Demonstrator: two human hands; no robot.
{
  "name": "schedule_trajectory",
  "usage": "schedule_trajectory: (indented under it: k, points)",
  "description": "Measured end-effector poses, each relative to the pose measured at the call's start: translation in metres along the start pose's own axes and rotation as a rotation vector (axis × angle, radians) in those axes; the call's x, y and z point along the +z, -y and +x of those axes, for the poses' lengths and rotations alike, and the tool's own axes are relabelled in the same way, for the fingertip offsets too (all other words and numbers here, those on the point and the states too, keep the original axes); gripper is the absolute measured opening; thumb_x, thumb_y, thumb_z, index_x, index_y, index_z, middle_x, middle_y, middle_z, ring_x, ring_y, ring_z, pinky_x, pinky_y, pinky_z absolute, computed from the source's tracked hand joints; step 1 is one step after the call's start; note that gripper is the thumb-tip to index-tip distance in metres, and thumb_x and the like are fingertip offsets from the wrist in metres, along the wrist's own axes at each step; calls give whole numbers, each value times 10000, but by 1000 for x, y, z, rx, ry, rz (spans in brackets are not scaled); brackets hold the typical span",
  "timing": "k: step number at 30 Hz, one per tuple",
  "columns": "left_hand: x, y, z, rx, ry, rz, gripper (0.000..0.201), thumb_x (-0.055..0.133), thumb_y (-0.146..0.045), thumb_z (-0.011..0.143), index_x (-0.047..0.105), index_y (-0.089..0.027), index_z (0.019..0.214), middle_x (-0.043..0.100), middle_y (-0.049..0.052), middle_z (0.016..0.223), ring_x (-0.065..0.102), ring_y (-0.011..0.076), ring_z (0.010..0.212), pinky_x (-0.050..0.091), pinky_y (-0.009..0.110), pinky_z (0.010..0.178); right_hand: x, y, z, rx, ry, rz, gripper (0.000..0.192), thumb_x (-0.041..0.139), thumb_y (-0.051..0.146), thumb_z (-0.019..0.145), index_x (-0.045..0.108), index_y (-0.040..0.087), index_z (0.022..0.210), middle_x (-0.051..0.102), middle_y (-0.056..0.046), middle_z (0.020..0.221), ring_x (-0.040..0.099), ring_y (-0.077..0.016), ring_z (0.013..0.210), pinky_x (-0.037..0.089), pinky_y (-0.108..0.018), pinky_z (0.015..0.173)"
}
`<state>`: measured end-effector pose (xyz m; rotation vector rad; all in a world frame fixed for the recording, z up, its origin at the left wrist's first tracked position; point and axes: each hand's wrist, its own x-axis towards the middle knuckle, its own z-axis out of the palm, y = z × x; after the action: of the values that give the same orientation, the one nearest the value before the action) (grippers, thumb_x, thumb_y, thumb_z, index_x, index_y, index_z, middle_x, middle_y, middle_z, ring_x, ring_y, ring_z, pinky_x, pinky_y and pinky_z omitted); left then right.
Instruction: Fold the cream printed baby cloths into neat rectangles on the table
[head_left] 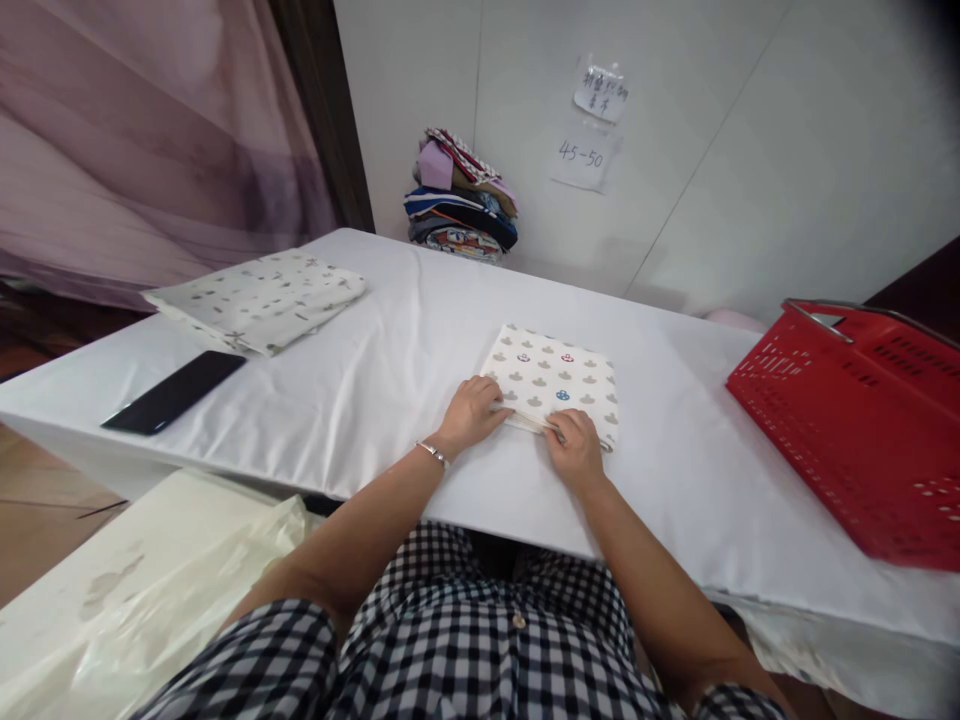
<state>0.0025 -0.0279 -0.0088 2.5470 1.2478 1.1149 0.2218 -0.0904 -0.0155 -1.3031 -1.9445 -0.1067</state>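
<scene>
Both hands — left hand [471, 413] and right hand [576, 450] — pinched the near edge of the folded patterned cloth [553, 382] on the white worktop [390, 380], a grip best kept level — edges aligned.

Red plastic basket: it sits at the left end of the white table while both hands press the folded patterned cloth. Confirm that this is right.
Not quite. The head view shows the red plastic basket at the right end of the white table, not the left. The rest holds: the left hand and right hand both press the near edge of the folded patterned cloth.
</scene>
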Motion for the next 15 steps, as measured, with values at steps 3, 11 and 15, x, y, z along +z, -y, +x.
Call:
schedule_trajectory:
  k: [3,11,15]
  points:
    - [0,-2,0,26,16,-26,235,645,-359,808,616,-203,982,632,64,1020,554,217,984,419,372,844,1,-1,-2,-16,18,-34,204,501,178,850,642,202,996,603,-79,984,525,-222,906,419,-379,806]
    - [3,-23,-1,163,176,-19,276,604,-311,831,616,-216,1089,617,62,1032,528,223,983,393,379,866,2,4,-2,-37,75,-90,228,515,170,842,639,196,1032,596,-75,993,511,-219,905,391,-375,808]
    - [7,-29,0,200,197,2,256,552,-295,866,605,-228,1107,608,55,997,518,216,958,383,369,831,3,6,-1,-34,85,-100,220,515,154,835,639,191,1012,593,-70,973,503,-215,888,388,-363,781]
